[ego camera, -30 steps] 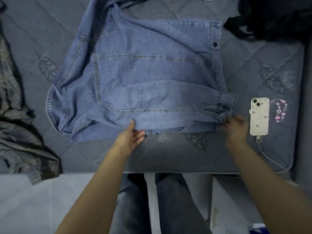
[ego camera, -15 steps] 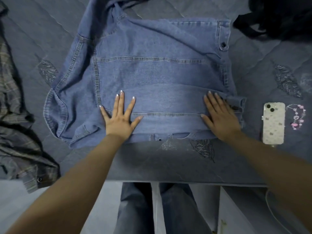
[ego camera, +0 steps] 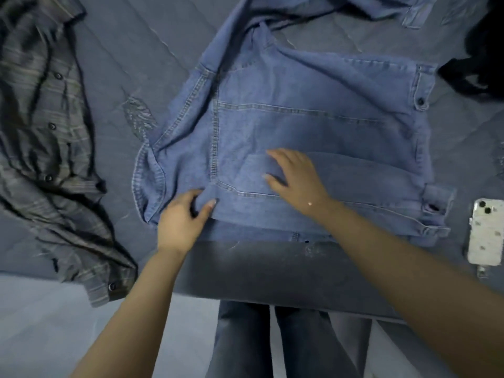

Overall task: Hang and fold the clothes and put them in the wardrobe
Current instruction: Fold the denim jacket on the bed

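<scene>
**Denim jacket on bed, part folded**

Plaid shirt (ego camera: 46, 148) crumpled at left. Left hand (ego camera: 182, 219) pinches jacket (ego camera: 313, 110) at its near-left corner — fingers curled on cloth. Right hand (ego camera: 296, 178) flat on folded sleeve, fingers spread. Phone (ego camera: 486, 231) far right.

We have a single view, worn on our head, and it looks steeply down over the near edge of the bed (ego camera: 245, 271). It sits close: our two forearms reach in from the bottom corners, and our legs (ego camera: 272, 342) show straight below. The wide lens bends the frame's edges. No second view shares the scene.
</scene>
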A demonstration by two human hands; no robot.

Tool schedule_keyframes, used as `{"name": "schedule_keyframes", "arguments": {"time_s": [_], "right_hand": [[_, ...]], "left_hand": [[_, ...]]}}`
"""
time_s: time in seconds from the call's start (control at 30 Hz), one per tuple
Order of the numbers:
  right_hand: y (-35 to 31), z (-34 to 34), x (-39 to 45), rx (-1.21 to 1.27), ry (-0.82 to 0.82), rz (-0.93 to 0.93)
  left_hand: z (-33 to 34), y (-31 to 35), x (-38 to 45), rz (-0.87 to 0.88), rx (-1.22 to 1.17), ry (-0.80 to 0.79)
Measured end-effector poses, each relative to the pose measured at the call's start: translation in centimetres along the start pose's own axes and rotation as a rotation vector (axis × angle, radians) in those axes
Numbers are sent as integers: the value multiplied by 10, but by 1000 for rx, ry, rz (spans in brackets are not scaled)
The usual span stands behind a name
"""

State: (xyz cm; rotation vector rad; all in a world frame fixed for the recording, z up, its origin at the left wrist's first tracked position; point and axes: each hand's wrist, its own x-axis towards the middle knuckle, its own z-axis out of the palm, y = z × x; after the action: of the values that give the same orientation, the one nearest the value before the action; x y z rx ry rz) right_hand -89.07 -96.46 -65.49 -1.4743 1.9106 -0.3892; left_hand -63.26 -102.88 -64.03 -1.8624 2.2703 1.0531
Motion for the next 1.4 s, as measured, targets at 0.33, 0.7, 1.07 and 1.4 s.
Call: {"name": "schedule_keyframes", "arguments": {"time_s": [0.33,0.7,1.07,1.4], "right_hand": [[-17,17,88,227,-31,313],[21,44,-39,-420,117,114],[75,-49,-12,-123,371,236],[211,-175,85,-304,314,256]], "left_hand": [[3,-20,20,-255,-284,3],[55,17,41,566,428,-110],[33,80,77,539,117,-89],[62,241,236,594,415,-172]]}}
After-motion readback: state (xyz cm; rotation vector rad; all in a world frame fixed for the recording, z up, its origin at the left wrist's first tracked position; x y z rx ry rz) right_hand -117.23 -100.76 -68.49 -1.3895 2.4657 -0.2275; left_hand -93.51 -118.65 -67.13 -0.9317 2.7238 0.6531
